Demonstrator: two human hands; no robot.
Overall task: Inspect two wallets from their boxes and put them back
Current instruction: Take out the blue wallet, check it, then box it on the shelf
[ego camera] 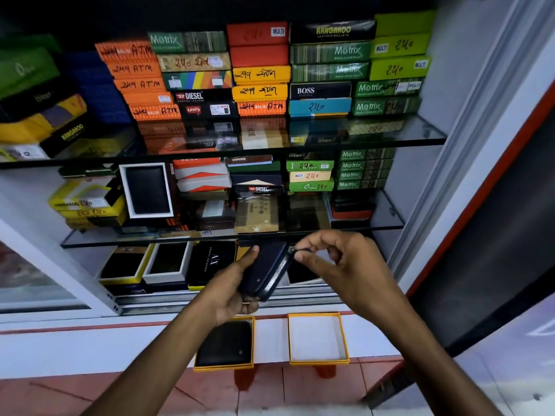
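My left hand (232, 291) grips a dark blue zip wallet (265, 270) from below, held in front of the lowest shelf. My right hand (339, 262) pinches the wallet's zip pull (295, 250) at its upper right corner. On the white ledge below lie two yellow-rimmed boxes: the left box (253, 340) holds a black wallet (228, 343), partly hidden by my left wrist, and the right box (345, 337) shows only its white inside.
A glass-shelved display cabinet (390, 139) is packed with stacked wallet boxes in orange, green, yellow and black. Open boxes with dark wallets stand on the lowest shelf (168, 262). A sliding-door frame (468, 163) runs down the right. Red floor tiles (270, 388) lie below the ledge.
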